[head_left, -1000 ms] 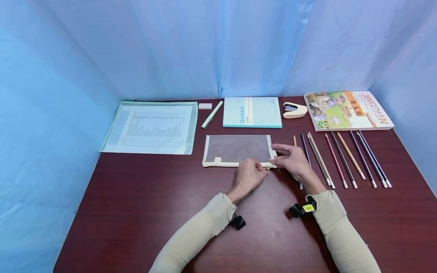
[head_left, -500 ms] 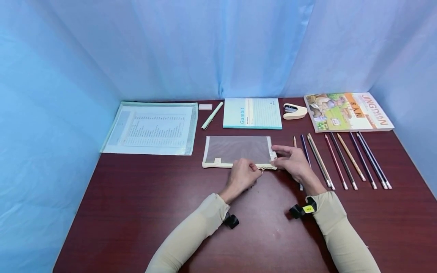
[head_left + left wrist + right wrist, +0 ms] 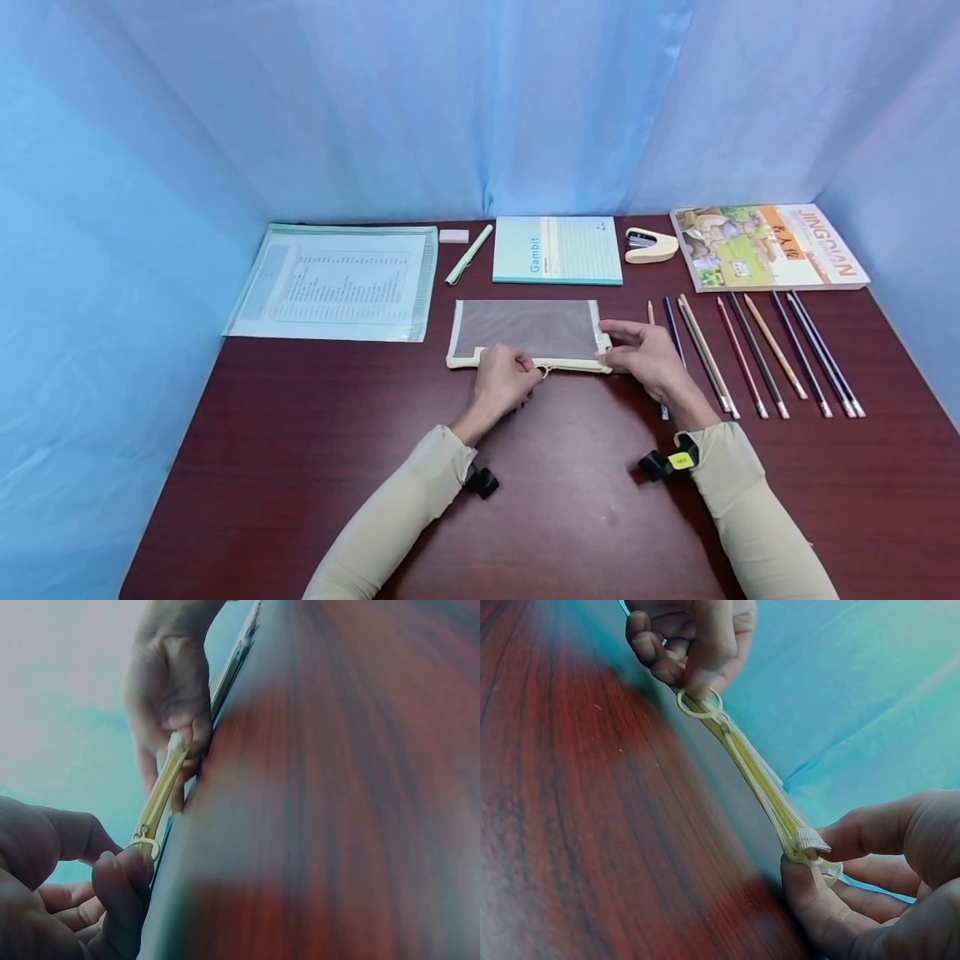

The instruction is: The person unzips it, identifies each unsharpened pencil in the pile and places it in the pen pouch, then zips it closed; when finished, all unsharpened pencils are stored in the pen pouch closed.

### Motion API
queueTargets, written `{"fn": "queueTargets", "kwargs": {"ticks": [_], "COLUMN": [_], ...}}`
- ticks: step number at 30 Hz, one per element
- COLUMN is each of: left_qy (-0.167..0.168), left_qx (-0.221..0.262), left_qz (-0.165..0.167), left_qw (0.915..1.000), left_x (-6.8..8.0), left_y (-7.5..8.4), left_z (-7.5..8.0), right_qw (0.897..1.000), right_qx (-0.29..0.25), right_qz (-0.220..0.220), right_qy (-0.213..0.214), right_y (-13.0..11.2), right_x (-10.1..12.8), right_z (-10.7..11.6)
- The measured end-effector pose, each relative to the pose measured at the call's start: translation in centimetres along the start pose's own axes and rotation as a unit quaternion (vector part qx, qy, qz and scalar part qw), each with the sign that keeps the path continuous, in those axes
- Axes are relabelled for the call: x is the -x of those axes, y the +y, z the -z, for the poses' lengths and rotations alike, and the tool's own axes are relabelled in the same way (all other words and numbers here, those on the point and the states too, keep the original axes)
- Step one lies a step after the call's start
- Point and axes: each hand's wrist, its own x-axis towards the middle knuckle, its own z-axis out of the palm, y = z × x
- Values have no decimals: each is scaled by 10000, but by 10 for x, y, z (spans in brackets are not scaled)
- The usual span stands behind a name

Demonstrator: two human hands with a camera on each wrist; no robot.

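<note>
A mesh zip pouch point(image 3: 525, 327) with cream edging lies flat on the table, its zipper along the near edge. My left hand point(image 3: 504, 380) pinches the zipper's pull ring point(image 3: 697, 715) between thumb and forefinger, left of the pouch's middle. At the right end, my right hand point(image 3: 643, 357) pinches the pouch's near corner between thumb and fingers. Seen from the right wrist, the zipper teeth point(image 3: 761, 784) stand parted between the ring and that corner. The left wrist view shows the same parted strip from the other end. Inside the pouch, I make out only plain grey mesh.
Several pencils point(image 3: 741, 357) lie right of my right hand, one partly under it. Along the back are a document sleeve point(image 3: 330, 283), an eraser point(image 3: 453, 236), a pale green pen point(image 3: 470, 254), a notebook point(image 3: 557, 250), a stapler point(image 3: 650, 247) and a picture book point(image 3: 768, 247).
My left hand has slid leftward along the zipper with the pull ring, and a longer stretch of zipper now shows between the hands. My right hand stays at the pouch's corner.
</note>
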Motion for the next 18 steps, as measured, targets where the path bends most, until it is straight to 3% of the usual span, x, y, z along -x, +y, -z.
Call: {"fn": "queueTargets", "kwargs": {"ticks": [11, 18], "left_qy": [-43, 42], "left_qx": [200, 246], "left_qz": [166, 505], "left_qw": [9997, 9984], "left_x": [3, 7], "left_y": [-15, -25], "left_z": [23, 39], "right_qw": [10000, 10000], "right_qx": [7, -53], "right_qz": [-17, 36], "right_qy": [-7, -28], "right_y": [1, 0], "right_x": [0, 0], "right_z": [1, 0]}}
